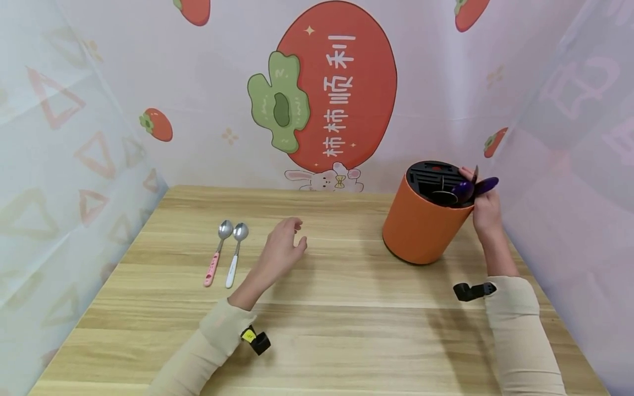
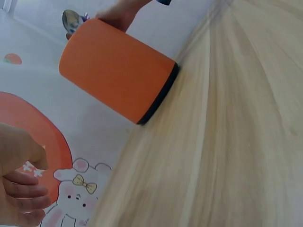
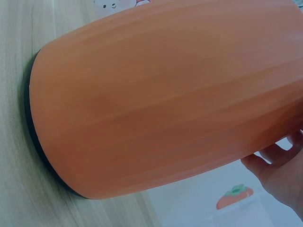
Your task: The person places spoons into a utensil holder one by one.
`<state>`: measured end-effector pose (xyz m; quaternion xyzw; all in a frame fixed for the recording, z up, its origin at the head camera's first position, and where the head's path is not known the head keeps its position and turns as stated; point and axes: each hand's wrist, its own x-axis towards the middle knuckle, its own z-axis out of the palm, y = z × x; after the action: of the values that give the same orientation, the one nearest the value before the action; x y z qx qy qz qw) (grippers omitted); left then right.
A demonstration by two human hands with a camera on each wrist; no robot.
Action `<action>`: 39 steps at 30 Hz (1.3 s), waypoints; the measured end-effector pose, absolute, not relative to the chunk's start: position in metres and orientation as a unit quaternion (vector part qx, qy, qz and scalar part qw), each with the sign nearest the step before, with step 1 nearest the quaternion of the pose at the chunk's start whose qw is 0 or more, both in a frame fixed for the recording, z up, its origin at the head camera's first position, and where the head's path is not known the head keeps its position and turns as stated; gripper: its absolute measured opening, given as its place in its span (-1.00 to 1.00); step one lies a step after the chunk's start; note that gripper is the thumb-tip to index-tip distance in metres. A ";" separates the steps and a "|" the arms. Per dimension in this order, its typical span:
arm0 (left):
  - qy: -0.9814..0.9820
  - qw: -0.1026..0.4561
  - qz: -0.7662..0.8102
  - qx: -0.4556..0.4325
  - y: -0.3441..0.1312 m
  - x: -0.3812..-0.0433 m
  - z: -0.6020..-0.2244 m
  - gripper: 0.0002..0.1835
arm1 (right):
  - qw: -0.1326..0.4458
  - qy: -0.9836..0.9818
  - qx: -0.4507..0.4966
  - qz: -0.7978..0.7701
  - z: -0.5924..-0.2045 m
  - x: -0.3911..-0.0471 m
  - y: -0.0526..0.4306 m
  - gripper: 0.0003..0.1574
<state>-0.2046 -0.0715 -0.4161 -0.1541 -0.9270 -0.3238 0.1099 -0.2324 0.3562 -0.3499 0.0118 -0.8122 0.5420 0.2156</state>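
Observation:
An orange cylindrical utensil holder [image 1: 426, 225] with a black slotted top [image 1: 432, 176] stands on the table at the right. My right hand [image 1: 487, 212] grips its far right side near the rim; in the right wrist view, bent fingers [image 3: 265, 161] lie against the orange wall. Purple spoon-like heads [image 1: 463, 191] and metal edges rise from the top beside that hand; their lower parts are hidden. In the left wrist view, a shiny metal spoon bowl [image 2: 72, 21] shows past the rim. My left hand [image 1: 282, 247] hovers over the middle of the table, fingers loosely bent, holding nothing.
Left of my left hand lie two metal spoons side by side, one with a pink handle [image 1: 212, 269] and one with a white handle [image 1: 231, 272]. Printed cloth walls [image 1: 208, 148] enclose the wooden table [image 1: 337, 330] at the back and both sides.

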 end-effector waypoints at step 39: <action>-0.980 0.066 -0.170 -0.075 -0.190 -0.197 -0.447 -0.83 | 0.210 -0.811 0.004 0.546 -0.348 -0.231 0.356 -0.35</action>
<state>-0.1971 -0.1899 -0.4468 -0.0746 -0.9805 -0.1698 0.0658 -0.2307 0.3561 -0.3480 0.0037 -0.8110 0.5462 0.2096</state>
